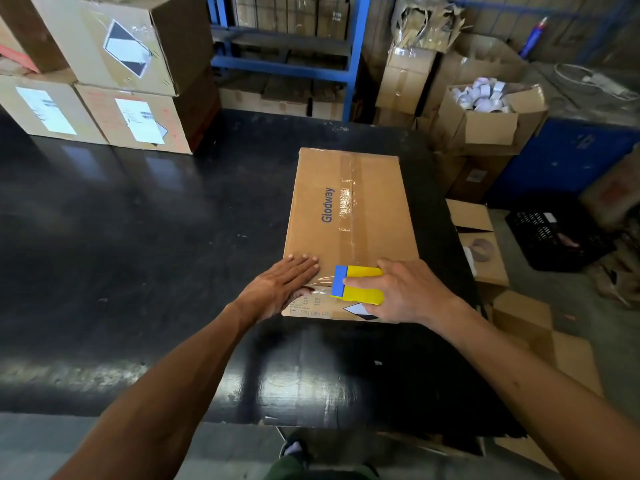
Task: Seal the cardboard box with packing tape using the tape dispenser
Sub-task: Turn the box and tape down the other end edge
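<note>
The cardboard box (349, 233) lies flat on the black counter (138, 237), right of centre, with its long axis running from 6 o'clock to 12 o'clock. The word "Glodway" is printed in blue on its top face. A strip of clear packing tape (348, 202) runs along the centre seam from the far edge toward the near edge.

The left hand (277, 289) rests palm down on the near left corner of the box, at about 7 o'clock of the box top. Its fingers (301, 263) are extended, held close together and pressed flat on the cardboard; the thumb hooks over the near edge, where loose clear tape wrinkles.

The right hand (405, 292) sits at the near right part of the box, at about 5 o'clock of the top face. It grips the tape dispenser (358, 284), a yellow body with a blue front edge that points toward 9 o'clock. The index finger lies along the top of the yellow body; the other fingers wrap around its far and near sides. The dispenser rests against the box at the near end of the taped seam.

At 10 o'clock on the counter stand stacked cartons (114, 74) with white labels. At 2 o'clock, off the counter, an open carton (485, 123) contains tape rolls. A blue rack (353, 57) stands at 12 o'clock.
</note>
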